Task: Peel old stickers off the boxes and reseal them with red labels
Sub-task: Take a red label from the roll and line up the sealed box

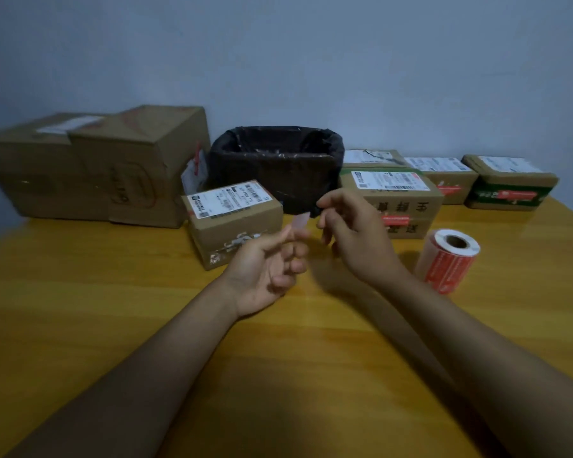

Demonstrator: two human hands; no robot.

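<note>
My left hand [268,266] is palm up over the table and pinches a small pale sticker piece [301,223] between thumb and forefinger. My right hand [348,233] hovers just right of that piece, fingers loosely curled, holding nothing I can see. Behind my left hand stands a small cardboard box [232,223] with a white shipping label on top and torn sticker remains on its front. A roll of red labels [447,259] lies on its side to the right of my right hand. Behind my right hand is another box [407,200] carrying a red label on its front.
A bin lined with a black bag [277,166] stands at the back centre. Two large cardboard boxes [90,166] fill the back left. Three more small boxes [510,183] line the back right against the wall. The wooden table [113,309] stretches toward me.
</note>
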